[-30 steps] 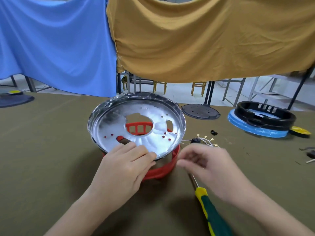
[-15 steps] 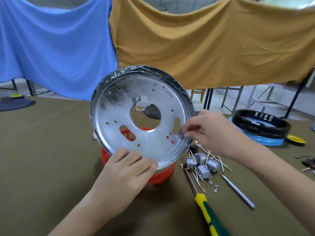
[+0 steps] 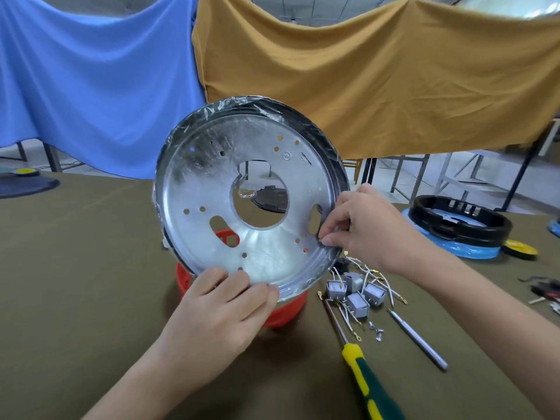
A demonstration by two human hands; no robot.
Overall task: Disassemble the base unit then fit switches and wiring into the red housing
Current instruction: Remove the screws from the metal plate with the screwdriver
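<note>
Silver metal plate, round with a large centre hole and small punched holes, is held up tilted, face toward the camera, above the red housing; clear film is wrapped round its dark rim. Lower edge is pinched by the left hand, fingers on the face, thumb hidden behind. Right edge is pinched by the right hand, fingertips curled onto the rim. Red housing is seen on the olive table, mostly hidden under the plate. Just right of it, grey switches with white wiring are clustered. Nearby: loose screws, a yellow-green screwdriver, a slim metal tool. Farther right, a black ring is set on a blue base
</note>
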